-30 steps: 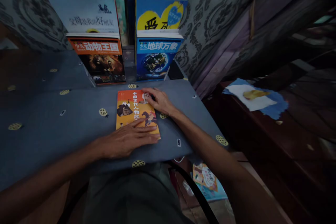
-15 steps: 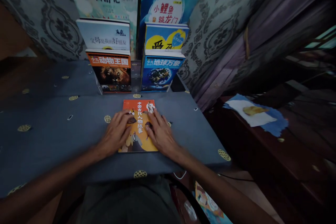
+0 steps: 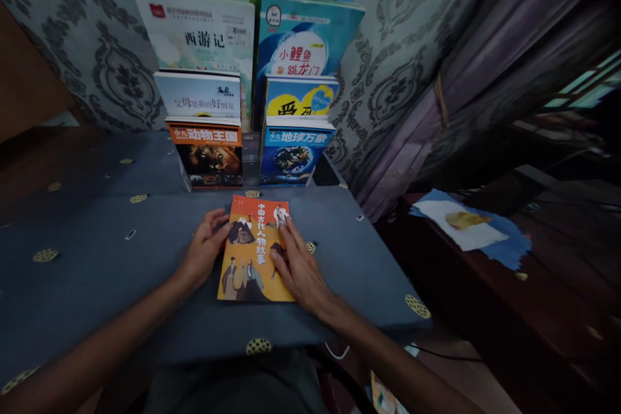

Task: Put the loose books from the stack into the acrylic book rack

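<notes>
An orange and yellow book (image 3: 257,252) with white Chinese lettering lies on the blue tablecloth, close to the table's front edge. At its left edge is my left hand (image 3: 206,247), fingers slightly curled and apart, with nothing in it. My right hand (image 3: 301,268) rests over the book's right side, its fingers spread on the cover. Behind the book, a clear rack holds a lion-cover book (image 3: 208,155) on the left and a globe-cover book (image 3: 294,155) on the right, with taller books in rows behind them.
A patterned curtain (image 3: 126,77) hangs behind the table (image 3: 97,284). A dark flat object (image 3: 326,173) lies right of the rack. On a dark red surface at the right are blue and white cloths or papers (image 3: 470,226). A cable runs below the table.
The view has tilted up, showing more of the upper books. My left hand has slid off the cover to the book's left edge, uncovering pictured figures. My right hand stays on the book.
</notes>
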Available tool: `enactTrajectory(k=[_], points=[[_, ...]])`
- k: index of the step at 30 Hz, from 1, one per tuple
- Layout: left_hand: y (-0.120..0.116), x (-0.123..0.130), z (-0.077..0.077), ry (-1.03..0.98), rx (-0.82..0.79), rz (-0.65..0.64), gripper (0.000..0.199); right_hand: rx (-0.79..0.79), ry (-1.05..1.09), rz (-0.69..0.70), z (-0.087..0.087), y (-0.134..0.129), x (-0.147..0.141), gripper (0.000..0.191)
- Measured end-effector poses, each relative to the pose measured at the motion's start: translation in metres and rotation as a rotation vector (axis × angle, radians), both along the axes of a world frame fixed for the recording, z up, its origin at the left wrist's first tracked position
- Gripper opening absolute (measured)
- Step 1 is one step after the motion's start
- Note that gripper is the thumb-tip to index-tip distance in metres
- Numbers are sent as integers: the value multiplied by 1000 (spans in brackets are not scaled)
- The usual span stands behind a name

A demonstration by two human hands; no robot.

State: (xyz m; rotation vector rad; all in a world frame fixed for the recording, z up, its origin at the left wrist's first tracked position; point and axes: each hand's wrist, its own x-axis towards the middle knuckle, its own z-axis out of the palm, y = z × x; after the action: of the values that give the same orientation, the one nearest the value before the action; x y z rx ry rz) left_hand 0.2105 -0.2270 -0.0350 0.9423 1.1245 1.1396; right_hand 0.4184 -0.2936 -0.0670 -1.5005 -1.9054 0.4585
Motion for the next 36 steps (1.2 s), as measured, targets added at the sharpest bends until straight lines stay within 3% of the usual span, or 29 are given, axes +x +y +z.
enactTrajectory(k=[3,6,9,12,16,19,21,26,36], points=[[-1,14,10,-168,-256,9,26,12,106,-22,-7,1,1,63],[-2,24,22,-267,-272,-18,18,3,276,-131,-6,9,2,72],[0,30,33,-332,-157,-28,30,-105,573,-202,10,25,-2,68],[11,32,41,-338,5,-24,47,-182,875,-138,35,45,-12,51],[35,26,48,-208,287,54,53,48,922,-113,55,64,-27,36],[47,18,43,-81,444,89,57,244,779,-127,50,74,-32,30],[48,14,34,-34,455,73,59,289,711,-126,40,79,-32,27],[38,11,9,-29,340,5,64,275,694,-59,22,83,-28,26],[40,6,-7,-59,310,-63,66,215,662,41,26,75,-19,26]])
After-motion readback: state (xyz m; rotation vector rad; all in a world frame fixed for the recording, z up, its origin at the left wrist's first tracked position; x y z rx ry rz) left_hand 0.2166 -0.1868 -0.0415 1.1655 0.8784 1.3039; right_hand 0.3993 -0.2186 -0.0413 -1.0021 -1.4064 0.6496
